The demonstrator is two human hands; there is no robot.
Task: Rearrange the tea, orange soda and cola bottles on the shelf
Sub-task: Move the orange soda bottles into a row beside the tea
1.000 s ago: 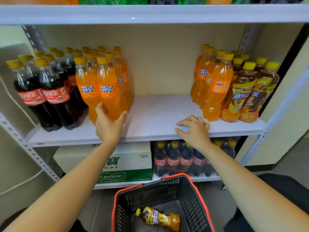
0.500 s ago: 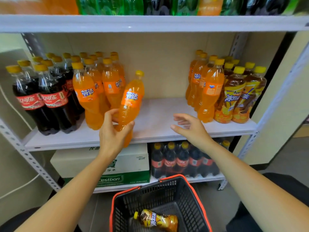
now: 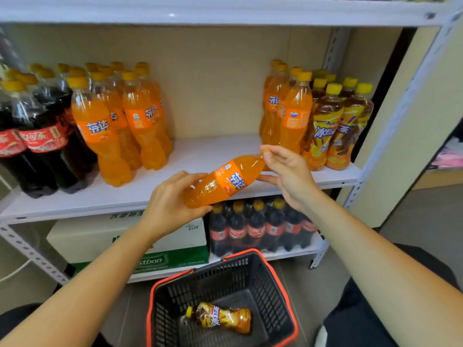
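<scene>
An orange soda bottle (image 3: 225, 182) lies tilted in the air before the middle shelf (image 3: 200, 156), cap pointing up and right. My left hand (image 3: 170, 204) grips its base. My right hand (image 3: 288, 171) pinches its neck near the yellow cap. Cola bottles (image 3: 37, 144) stand at the shelf's left, with a group of orange soda bottles (image 3: 125, 126) beside them. More orange soda bottles (image 3: 285, 113) stand at the right, next to tea bottles (image 3: 335, 131).
A black basket with a red rim (image 3: 260, 254) sits on the floor below, holding one tea bottle (image 3: 220, 318) on its side. The lower shelf carries a white and green carton (image 3: 100, 241) and more cola bottles (image 3: 258, 229). A white upright (image 3: 406, 103) bounds the right side.
My left hand lifted the orange soda bottle out of the left group and carried it rightward, tipping it over. My right hand left the shelf edge and took hold of the neck.
</scene>
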